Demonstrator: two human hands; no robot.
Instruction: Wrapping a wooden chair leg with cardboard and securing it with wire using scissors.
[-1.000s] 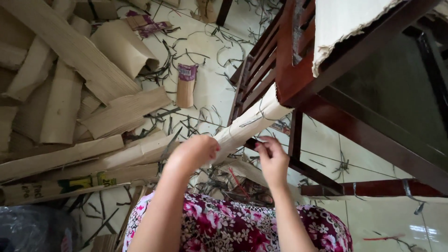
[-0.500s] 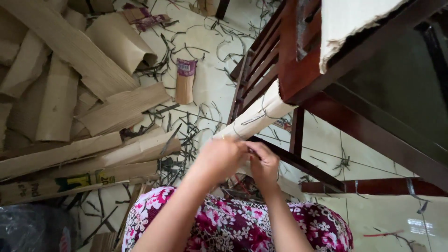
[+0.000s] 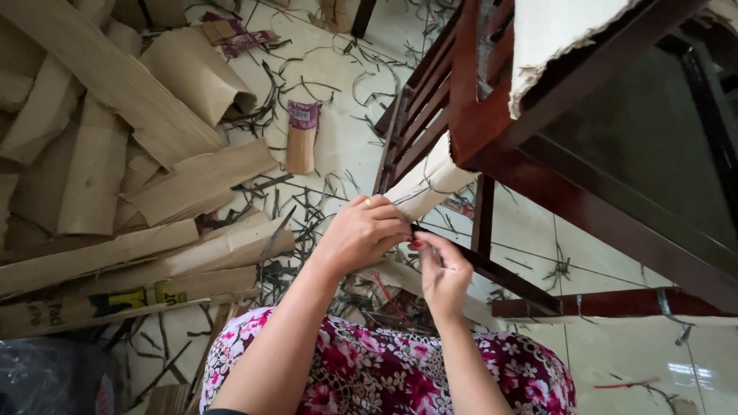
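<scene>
— What fills the view?

— A dark red wooden chair frame (image 3: 538, 138) on the right, one leg wrapped in pale paper (image 3: 427, 184); torn cardboard (image 3: 115, 154) covers the floor on the left.

— And the hands?

— The left hand (image 3: 365, 234) closes round the wrapping's near end. The right hand (image 3: 442, 269) pinches something thin just beside it, likely a strap; I cannot tell for sure.

— How best to do it?

— I'd judge: steady the wrap with the left grip, peel slowly along the leg.
</scene>
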